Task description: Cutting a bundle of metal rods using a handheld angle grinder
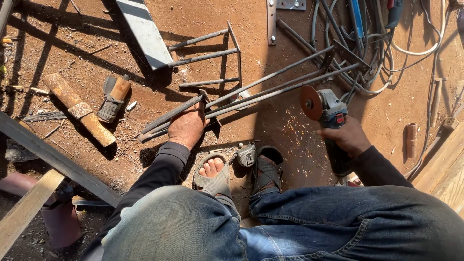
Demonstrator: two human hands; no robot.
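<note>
My left hand [187, 126] presses down on a bundle of long steel rods [270, 87] lying across the reddish dirt floor, gripping them near their left end. My right hand [349, 137] holds an angle grinder [329, 116] by its dark body. Its round disc [311, 102] stands just right of the rods, apart from them, with sparks scattered on the ground below. My sandalled feet [212, 171] rest between the two hands.
A welded rod frame [212, 55] and a grey metal bar [145, 31] lie beyond. A rusty pipe [77, 108] and hammer [113, 99] sit left. Tangled cables [382, 48] lie top right. A small tape measure [246, 154] lies by my feet. Timber [24, 212] bottom left.
</note>
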